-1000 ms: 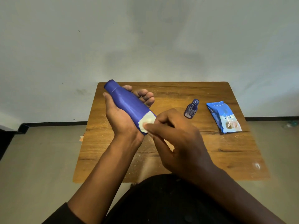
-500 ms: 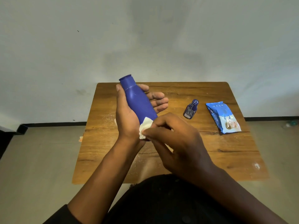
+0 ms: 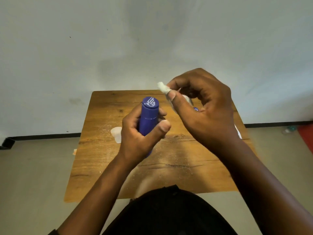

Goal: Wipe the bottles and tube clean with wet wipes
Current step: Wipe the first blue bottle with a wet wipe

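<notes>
My left hand [image 3: 140, 138] grips a large blue bottle [image 3: 148, 116] around its body, held nearly upright with its cap end pointing towards me. My right hand [image 3: 203, 109] is raised above and to the right of the bottle, pinching a crumpled white wet wipe [image 3: 163, 88] between thumb and fingers, clear of the bottle. Only a sliver of the small blue bottle [image 3: 196, 109] shows behind my right hand. The wipes packet is almost fully hidden by my right forearm.
A small wooden table [image 3: 101, 158] dusted with white specks stands against a pale wall. A whitish translucent object [image 3: 117, 134] lies on the table just left of my left hand. A red object [image 3: 306, 136] sits on the floor at far right.
My left hand turned the big bottle from slanted to upright with the cap facing me. My right hand lifted the wipe off the bottle's base, up and to the right.
</notes>
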`<state>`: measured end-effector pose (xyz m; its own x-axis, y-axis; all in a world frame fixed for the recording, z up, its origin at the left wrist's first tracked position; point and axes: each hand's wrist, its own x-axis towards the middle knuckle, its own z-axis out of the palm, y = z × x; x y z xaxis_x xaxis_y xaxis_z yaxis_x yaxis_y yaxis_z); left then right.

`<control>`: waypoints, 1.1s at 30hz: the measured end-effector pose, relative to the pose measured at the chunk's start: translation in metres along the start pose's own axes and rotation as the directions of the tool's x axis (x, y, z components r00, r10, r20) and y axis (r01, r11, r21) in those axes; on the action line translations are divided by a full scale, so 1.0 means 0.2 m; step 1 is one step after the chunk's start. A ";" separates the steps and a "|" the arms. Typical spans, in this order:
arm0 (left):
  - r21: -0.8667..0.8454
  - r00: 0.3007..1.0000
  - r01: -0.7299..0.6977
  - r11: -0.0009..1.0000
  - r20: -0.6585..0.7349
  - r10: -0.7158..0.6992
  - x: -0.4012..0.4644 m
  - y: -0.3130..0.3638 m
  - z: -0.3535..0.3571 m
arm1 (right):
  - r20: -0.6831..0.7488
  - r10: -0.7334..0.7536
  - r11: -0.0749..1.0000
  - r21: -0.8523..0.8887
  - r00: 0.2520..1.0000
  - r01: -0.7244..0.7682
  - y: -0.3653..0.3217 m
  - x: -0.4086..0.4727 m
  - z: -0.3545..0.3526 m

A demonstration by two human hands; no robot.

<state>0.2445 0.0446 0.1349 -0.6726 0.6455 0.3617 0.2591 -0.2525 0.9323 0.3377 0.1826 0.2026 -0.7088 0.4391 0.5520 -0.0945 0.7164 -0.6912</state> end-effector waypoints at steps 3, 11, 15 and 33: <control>0.194 0.998 -0.054 0.979 -0.014 0.057 0.00 0.00 -0.01 | 0.193 -0.073 0.997 -0.012 0.979 0.077 0.00 0.02 -0.06; 0.369 0.994 -0.107 0.923 0.010 0.111 -0.01 -0.02 -0.01 | 0.322 -0.128 0.979 -0.110 0.938 0.171 -0.03 -0.02 -0.06; 0.362 0.987 -0.149 0.920 -0.007 0.163 0.00 -0.01 -0.01 | 0.234 -0.070 0.980 -0.166 0.970 0.111 -0.05 -0.03 -0.06; 0.356 0.993 -0.089 0.930 -0.041 0.111 -0.03 0.00 -0.02 | 0.194 -0.032 0.999 -0.035 0.980 0.039 -0.09 -0.10 -0.02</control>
<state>0.2460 0.0380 0.1320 -0.6675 0.5838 0.4622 0.5475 -0.0359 0.8360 0.3566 0.1628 0.2070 -0.8278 0.3023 0.4727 -0.0980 0.7516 -0.6523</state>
